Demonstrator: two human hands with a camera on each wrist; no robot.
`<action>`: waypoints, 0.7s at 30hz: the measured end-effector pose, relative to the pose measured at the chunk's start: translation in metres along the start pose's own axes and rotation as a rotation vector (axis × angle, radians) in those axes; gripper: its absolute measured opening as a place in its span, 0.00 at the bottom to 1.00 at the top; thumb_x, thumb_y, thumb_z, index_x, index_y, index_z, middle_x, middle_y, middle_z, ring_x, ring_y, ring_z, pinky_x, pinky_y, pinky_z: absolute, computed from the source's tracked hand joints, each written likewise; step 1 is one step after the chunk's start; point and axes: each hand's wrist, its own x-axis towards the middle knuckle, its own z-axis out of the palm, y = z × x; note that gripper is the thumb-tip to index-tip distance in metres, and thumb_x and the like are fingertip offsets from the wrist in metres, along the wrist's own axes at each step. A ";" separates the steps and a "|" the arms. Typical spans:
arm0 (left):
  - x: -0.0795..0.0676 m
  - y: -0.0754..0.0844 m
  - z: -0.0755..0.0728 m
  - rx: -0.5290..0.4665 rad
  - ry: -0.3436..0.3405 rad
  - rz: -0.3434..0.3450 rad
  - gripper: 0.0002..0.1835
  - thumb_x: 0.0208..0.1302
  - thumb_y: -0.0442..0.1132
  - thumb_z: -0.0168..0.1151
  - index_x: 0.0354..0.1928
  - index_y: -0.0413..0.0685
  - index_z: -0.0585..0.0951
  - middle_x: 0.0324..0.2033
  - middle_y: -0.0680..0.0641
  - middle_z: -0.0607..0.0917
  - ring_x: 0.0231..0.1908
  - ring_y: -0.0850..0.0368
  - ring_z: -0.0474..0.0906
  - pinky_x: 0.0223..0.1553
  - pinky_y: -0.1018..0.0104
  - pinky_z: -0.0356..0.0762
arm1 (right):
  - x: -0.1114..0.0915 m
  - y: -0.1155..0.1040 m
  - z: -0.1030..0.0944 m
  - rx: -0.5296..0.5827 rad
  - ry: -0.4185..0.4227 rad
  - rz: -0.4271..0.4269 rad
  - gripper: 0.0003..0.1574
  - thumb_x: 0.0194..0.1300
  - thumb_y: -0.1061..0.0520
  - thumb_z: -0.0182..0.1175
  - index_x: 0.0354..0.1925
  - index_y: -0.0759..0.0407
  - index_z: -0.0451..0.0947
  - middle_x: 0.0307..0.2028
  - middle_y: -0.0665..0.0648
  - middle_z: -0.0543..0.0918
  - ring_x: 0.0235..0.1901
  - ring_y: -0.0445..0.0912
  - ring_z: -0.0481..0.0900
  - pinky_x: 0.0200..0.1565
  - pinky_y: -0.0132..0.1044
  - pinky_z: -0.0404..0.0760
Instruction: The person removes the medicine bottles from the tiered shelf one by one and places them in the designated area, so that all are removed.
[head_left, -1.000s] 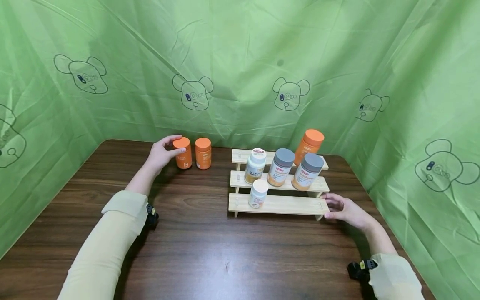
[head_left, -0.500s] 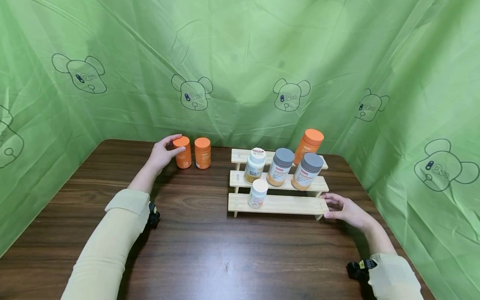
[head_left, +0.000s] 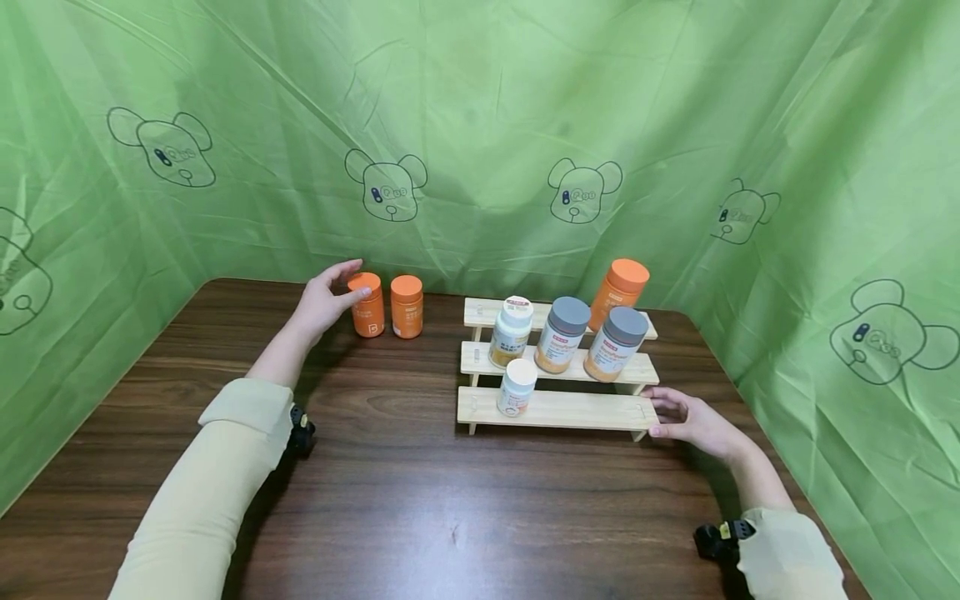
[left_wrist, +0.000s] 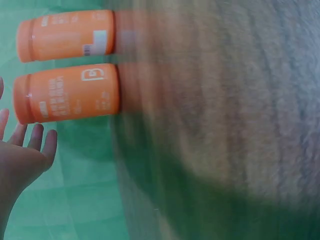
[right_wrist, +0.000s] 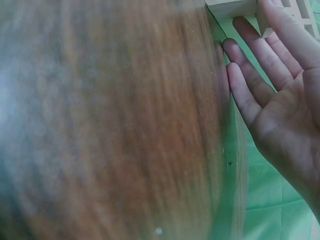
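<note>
Well left of a wooden rack [head_left: 573, 411] on a brown desk [head_left: 405, 508], a person's left hand [head_left: 318, 304] lies loose about the cap of the outer bottle [head_left: 368, 317], thumb and fingers apart and clasping nothing; whether a fingertip touches the orange plastic is hard to tell. That bottle stands upright left of the rack, just beside the inner bottle [head_left: 407, 317], also orange and upright, the nearer of the pair to the rack. On the rack's middle shelf, toward its left end, is a white-capped bottle [head_left: 511, 335]; the small bottle [head_left: 517, 390] is on the rack's bottom shelf, left of centre. Farther right on the rack's middle shelf stand two gray-capped jars, the left jar [head_left: 561, 337] and the right jar [head_left: 615, 348], with a tall orange bottle [head_left: 619, 287] rising behind them, its base hidden, by the rack's top shelf. At the rack's right end, the right hand [head_left: 693, 423] grips the bottom shelf between thumb and fingers. Behind the rack hangs green cloth [head_left: 480, 92] with bear drawings.
</note>
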 end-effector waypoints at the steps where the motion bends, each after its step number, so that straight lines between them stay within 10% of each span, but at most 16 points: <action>1: -0.001 0.003 -0.001 0.008 0.003 0.004 0.35 0.61 0.48 0.64 0.69 0.53 0.63 0.67 0.46 0.65 0.65 0.48 0.59 0.63 0.47 0.61 | 0.000 0.000 0.000 -0.004 0.002 0.000 0.36 0.57 0.61 0.67 0.62 0.65 0.65 0.53 0.69 0.77 0.46 0.35 0.77 0.46 0.25 0.74; 21: -0.012 0.076 0.004 -0.006 0.038 0.095 0.34 0.59 0.47 0.67 0.67 0.54 0.67 0.65 0.47 0.70 0.66 0.51 0.62 0.64 0.51 0.61 | -0.002 -0.002 0.000 -0.063 0.031 0.011 0.35 0.57 0.59 0.67 0.61 0.63 0.67 0.53 0.65 0.78 0.47 0.33 0.76 0.47 0.24 0.71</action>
